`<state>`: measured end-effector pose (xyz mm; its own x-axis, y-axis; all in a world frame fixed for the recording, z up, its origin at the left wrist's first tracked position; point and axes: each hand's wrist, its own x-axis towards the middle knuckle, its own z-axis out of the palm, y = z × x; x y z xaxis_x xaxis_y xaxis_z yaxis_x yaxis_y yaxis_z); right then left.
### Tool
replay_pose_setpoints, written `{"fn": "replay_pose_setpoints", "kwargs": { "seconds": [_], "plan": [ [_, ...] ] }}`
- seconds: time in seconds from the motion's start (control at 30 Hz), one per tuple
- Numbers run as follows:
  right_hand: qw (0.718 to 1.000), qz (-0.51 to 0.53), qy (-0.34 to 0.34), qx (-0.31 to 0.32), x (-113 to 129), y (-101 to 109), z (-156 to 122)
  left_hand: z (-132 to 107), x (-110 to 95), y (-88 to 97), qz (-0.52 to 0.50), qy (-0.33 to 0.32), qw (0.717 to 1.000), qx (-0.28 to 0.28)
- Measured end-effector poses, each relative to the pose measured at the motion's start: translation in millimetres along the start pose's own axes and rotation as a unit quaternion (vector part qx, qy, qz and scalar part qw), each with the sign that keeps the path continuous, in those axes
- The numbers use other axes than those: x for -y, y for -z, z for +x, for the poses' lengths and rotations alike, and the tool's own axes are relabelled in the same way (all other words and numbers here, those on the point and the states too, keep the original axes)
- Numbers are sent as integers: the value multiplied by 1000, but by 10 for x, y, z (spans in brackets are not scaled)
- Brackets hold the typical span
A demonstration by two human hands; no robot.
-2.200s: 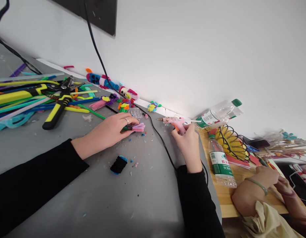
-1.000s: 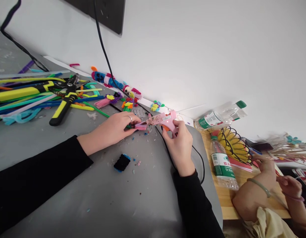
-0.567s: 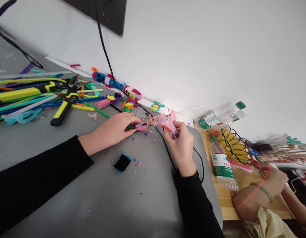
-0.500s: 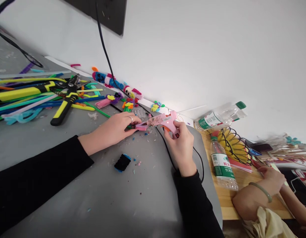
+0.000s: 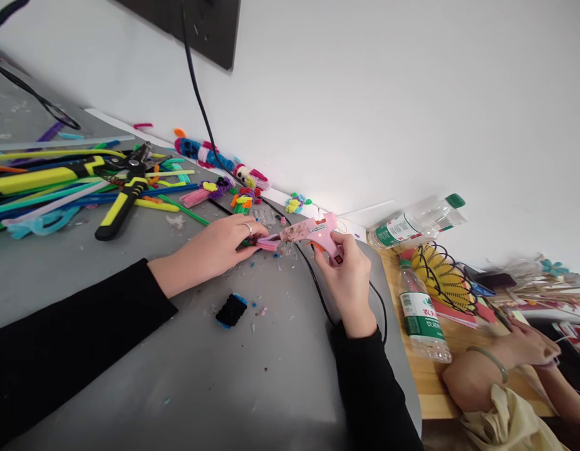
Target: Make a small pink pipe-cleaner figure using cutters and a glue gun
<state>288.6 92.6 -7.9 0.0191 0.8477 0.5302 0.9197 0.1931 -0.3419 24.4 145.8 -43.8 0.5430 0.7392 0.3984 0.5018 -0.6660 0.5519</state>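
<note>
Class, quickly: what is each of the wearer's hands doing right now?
Left hand: closed, pinching the pink-and-lilac piece.
Right hand: closed around the pink glue gun's handle.

Left hand point(image 5: 223, 245) pinches while right hand point(image 5: 349, 275) grips.

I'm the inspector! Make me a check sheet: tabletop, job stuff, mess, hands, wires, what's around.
Surface: gray table, dotted with crumbs.
Job's things: pink bundle; glue gun, tip at the bundle, contact unclear.
Clutter: fuzzy sticks, pliers among them; black-and-blue piece.
Hands: left hand pinches the pink bundle; right hand grips the glue gun.
Cables: black cable crossing the table; dark cord at left.
Surroundings: white wall, bottles, yellow basket, another person's hands.
</note>
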Motion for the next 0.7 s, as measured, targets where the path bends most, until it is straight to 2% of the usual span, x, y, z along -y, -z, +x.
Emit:
{"fn": "replay_pose_setpoints", "kwargs": {
  "seconds": [0.7],
  "plan": [
    [999,-3,25,-22,-70,60,-42,-12,-28,2,50,-26,998,-2]
  ]
}}
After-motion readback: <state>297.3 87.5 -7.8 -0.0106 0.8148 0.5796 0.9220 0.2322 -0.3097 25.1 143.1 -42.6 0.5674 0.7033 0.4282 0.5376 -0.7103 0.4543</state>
